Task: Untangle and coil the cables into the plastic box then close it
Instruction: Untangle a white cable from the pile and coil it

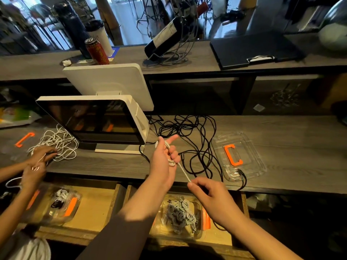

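My left hand [163,160] is raised over the counter's front edge with a white cable [183,171] wound round its fingers in a small coil. From the coil the cable's free end runs down and right to my right hand [208,192], which pinches it between thumb and fingers. A tangle of black cable [191,132] lies on the counter behind my hands and trails over the front edge. To the right sits an open clear plastic box [253,166] holding an orange clip [233,153].
A white two-screen terminal [97,121] stands at the left. A second person's hands [35,166] work a white cable pile [58,141] there. Open drawers below hold a clear box of coiled cables [180,214] and another box [56,205]. A wine bottle [169,36] and clipboard [253,49] sit on the upper shelf.
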Tool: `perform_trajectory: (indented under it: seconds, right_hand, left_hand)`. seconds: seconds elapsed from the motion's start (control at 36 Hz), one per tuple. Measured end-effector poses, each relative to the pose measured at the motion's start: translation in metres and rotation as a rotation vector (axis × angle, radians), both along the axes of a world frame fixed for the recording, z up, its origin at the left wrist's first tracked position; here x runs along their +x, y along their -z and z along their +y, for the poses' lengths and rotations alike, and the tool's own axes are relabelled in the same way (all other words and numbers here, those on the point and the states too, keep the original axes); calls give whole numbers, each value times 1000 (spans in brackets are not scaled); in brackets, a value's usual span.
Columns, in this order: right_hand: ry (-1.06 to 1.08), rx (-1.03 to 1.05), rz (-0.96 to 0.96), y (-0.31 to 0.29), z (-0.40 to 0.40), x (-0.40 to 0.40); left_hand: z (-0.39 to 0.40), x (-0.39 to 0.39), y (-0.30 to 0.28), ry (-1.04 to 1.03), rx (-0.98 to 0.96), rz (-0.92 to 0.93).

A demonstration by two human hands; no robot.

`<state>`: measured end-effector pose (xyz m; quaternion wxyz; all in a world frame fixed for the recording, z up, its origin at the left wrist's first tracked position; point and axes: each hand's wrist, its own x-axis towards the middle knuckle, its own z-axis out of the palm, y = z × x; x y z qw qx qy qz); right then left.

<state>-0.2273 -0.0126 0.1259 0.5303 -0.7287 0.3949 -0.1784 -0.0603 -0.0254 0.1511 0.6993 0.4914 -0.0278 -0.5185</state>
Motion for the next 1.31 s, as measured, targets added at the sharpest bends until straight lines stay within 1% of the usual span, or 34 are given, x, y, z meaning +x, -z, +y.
perform_trajectory:
  seconds: [0.14,0.22,0.28,0.39,0.42,0.44,0.47,0.53,0.61,0.67,0.72,0.83,0.94,1.03,1.11,1.17,1.22,1.31]
  right_hand:
    - [-72,-36,49,-7,-1,3]
    - [-124,-71,102,-10,-3,5]
    - [-147,-80,102,-13,-2,7]
    - [-207,-128,117,-16,-2,10]
    - [-214,-143,116,-17,-3,10]
    - [-220,-159,112,-18,-4,9]
    - [-225,-175,103,-20,-5,9]
    - [-235,-209,73,-24,-8,6]
    - [-223,-291,77,-26,-15,1]
    - [-185,-333,76,-25,-21,-2]
    - [-165,-357,55,-23,-26,-6]
    - [-97,-360,48,-21,-36,-14]
    - [-70,-273,39,-18,-45,-19]
    - [-78,-257,43,-12,-49,-20]
    - [-54,-227,62,-7,-54,-21]
    - [-49,-203,87,-6,-56,-21]
    - [-32,-164,94,-3,-58,-25]
    - [34,-34,62,4,-64,-36]
  left_hand:
    - [0,2,8,-19,112,-209]
    - [1,-1,10,5,200,-415]
    - [3,-5,7,46,273,-594]
    - [6,-11,2,250,364,-1038]
    - [6,-11,1,329,367,-1105]
    - [6,-10,0,440,368,-1123]
    - [6,-10,-1,585,365,-1085]
    - [9,-8,-5,852,388,-897]
    - [15,-5,-3,1010,448,-668]
    - [20,-3,2,1109,404,-562]
    - [25,-3,1,1218,365,-531]
    - [27,4,0,1455,349,-547]
    - [27,10,-6,1634,177,-527]
    - [28,8,-12,1624,181,-641]
    - [28,5,-13,1507,233,-823]
    - [28,2,-11,1421,233,-882]
    - [26,0,-6,1263,234,-861]
    - [21,8,-1,963,200,-827]
